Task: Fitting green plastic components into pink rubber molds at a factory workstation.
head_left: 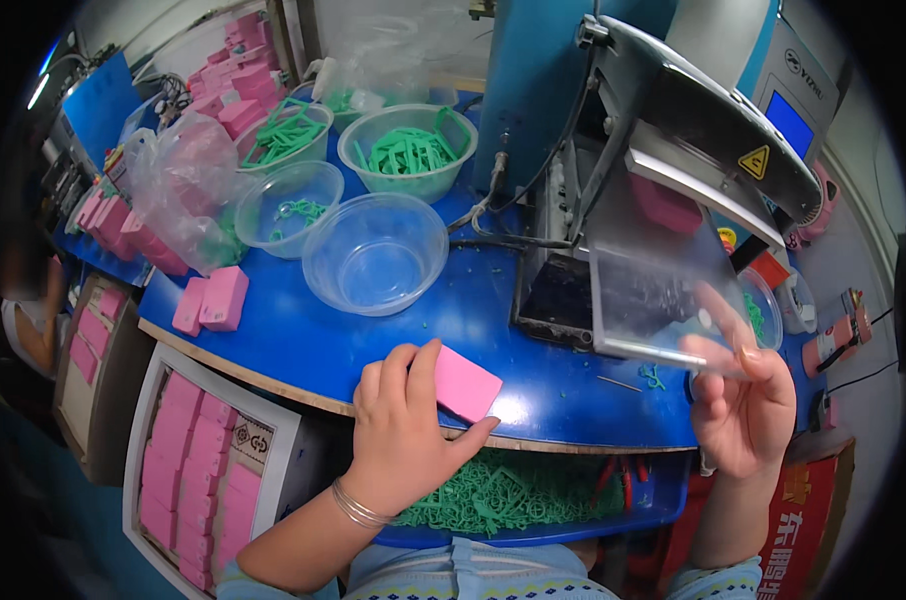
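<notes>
My left hand (401, 430) is closed around a pink rectangular block (470, 384) at the front edge of the blue table. The thumb lies along its near side and the fingers along the far left side. On the right, my right hand (743, 415) grips the lower right corner of a clear guard panel (643, 290) on a press-like machine (713, 130). One finger shows through the clear plastic. Behind the panel a pink piece (665, 205) sits under the machine's head. A thin metal rod (619, 383) and small green scraps (652, 377) lie near the panel.
Clear round bowls stand behind: one bare inside (375, 255), others with green pieces (409, 150). Two pink blocks (223, 298) sit at the table's left. A box of pink blocks (188, 460) is lower left. Below the edge, a blue tray (663, 500) holds green scraps.
</notes>
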Demonstrator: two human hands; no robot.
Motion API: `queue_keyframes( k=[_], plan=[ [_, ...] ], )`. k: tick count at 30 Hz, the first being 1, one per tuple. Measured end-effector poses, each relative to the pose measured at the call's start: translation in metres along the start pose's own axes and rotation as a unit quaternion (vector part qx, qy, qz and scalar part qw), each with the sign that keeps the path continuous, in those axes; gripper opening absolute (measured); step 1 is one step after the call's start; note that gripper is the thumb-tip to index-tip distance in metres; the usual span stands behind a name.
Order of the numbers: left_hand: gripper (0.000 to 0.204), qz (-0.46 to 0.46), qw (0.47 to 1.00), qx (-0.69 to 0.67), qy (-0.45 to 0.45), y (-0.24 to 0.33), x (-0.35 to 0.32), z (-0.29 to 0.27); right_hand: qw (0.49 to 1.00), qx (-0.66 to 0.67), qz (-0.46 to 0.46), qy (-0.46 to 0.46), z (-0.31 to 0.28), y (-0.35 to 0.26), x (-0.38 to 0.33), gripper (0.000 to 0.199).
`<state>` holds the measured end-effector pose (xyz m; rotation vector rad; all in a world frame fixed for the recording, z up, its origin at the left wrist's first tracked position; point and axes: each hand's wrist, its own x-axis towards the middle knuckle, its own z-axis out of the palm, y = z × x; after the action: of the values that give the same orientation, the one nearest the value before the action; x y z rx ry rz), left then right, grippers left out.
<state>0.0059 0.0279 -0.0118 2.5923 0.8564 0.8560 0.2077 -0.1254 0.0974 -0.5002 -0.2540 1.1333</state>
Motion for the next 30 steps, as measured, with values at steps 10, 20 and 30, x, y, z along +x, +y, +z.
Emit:
queue_keyframes(
  k=[10,20,30],
  plan=[
    [0.068,-0.012,0.987,-0.159,0.028,-0.024,-0.016,-0.009,0.912,-0.353,-0.184,0.100,-0.039,0.015,0.021,0.030],
    [0.073,-0.232,0.898,-0.134,0.350,-0.141,-0.075,-0.088,0.893,-0.372,-0.249,0.053,-0.068,0.001,0.025,0.027],
    [0.046,-0.529,0.833,-0.161,-0.006,-0.238,-0.206,-0.034,0.888,-0.389,-0.242,0.045,-0.080,0.002,0.029,0.029]
  ],
)
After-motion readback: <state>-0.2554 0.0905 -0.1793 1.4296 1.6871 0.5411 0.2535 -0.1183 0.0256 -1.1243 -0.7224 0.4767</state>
